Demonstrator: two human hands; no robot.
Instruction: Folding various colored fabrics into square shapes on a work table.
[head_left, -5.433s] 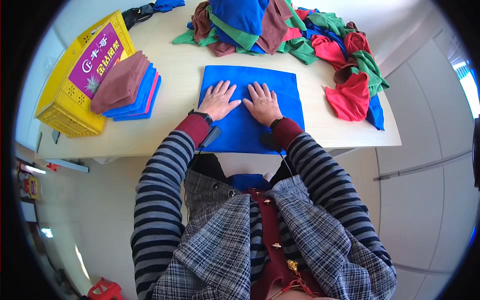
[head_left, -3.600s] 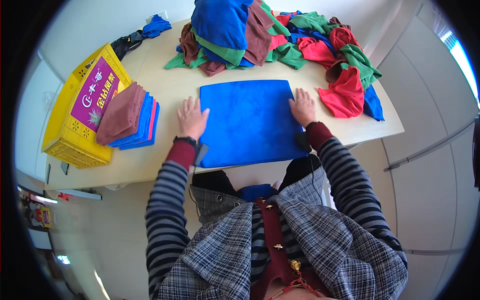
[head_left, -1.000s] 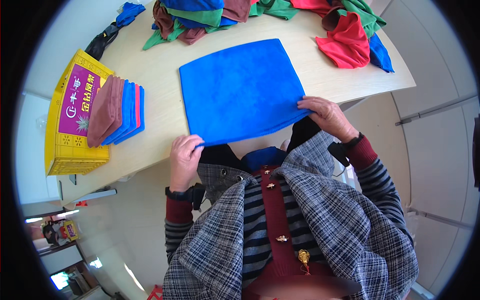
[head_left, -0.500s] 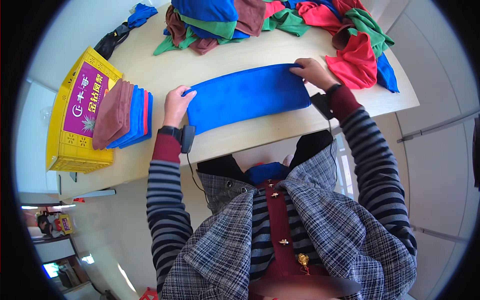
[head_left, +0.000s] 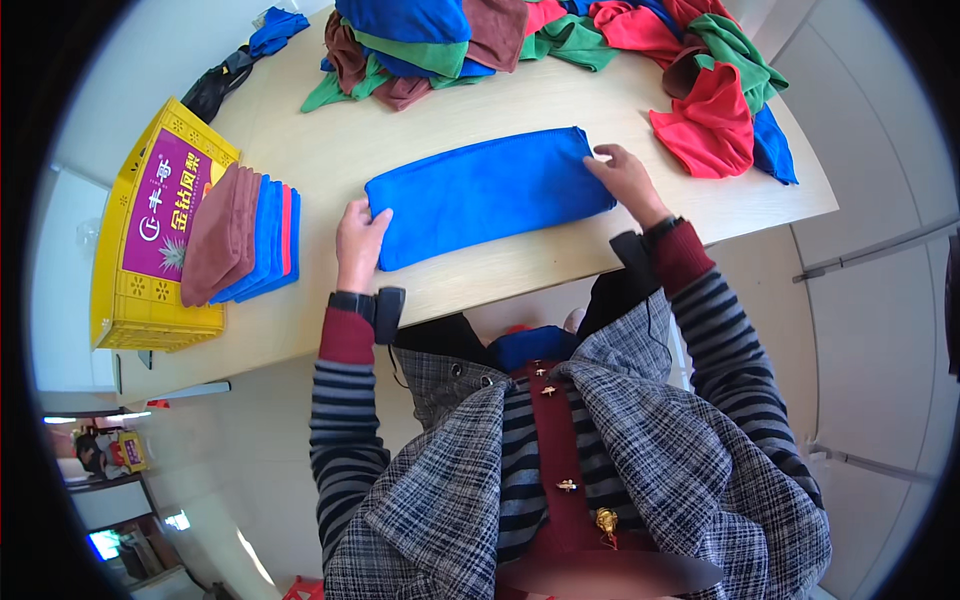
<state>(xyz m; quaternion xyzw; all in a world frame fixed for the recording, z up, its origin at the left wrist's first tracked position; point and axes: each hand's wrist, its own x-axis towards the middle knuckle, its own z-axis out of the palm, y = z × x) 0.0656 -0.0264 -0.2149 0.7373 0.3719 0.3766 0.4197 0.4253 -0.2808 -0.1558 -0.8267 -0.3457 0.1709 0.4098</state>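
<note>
A blue cloth [head_left: 480, 195], folded into a long strip, lies flat on the table in front of me. At its left end is my left hand [head_left: 358, 240], open, with the thumb against the cloth's edge and the fingers beside it. My right hand [head_left: 630, 185] is open at the strip's right end, thumb and forefinger apart near the edge. Neither hand grips the cloth. To the left, a row of folded brown, blue and red cloths [head_left: 225, 235] leans against a yellow crate [head_left: 160, 325].
A loose heap of blue, green, brown and red cloths [head_left: 490, 35] covers the table's far side. A crumpled red cloth [head_left: 705, 125] lies at the right. A black item [head_left: 215, 88] sits at the far left. The pale table's [head_left: 450, 290] front edge runs close to my body.
Both hands have let go of the cloth's far corners and moved inward and nearer along its ends. The strip now lies flatter and looks slightly shorter.
</note>
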